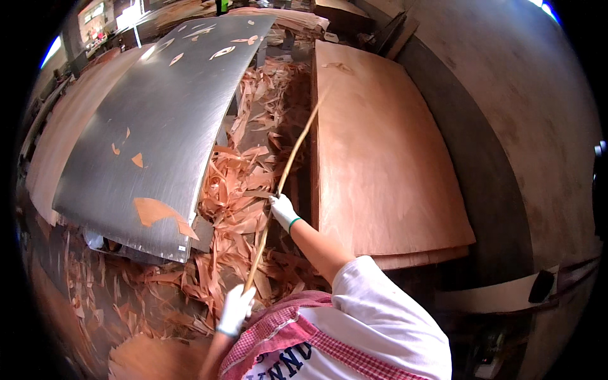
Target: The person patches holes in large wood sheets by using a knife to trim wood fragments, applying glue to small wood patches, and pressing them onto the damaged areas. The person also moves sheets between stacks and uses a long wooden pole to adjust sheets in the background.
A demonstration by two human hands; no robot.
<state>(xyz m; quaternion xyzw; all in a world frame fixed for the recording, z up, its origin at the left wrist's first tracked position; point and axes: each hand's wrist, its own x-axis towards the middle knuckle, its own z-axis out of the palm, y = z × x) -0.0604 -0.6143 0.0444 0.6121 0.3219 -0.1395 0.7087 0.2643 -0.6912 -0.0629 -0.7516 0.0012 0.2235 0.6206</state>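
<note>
A long, thin wooden pole slants from my body away to the far right. My left hand, in a white glove, is closed round its near end. Further along, my right hand, in a white glove with a green cuff, grips it too. The pole's far part crosses the left edge of a stack of reddish veneer sheets, near a loose scrap on top. Its tip is hard to make out against the wood. Torn veneer strips lie heaped on the floor below the pole.
To the left stands a large metal-topped table with veneer scraps on it. Beyond its left side lies another pale sheet stack. A wall runs along the right. More sheets are piled at the back.
</note>
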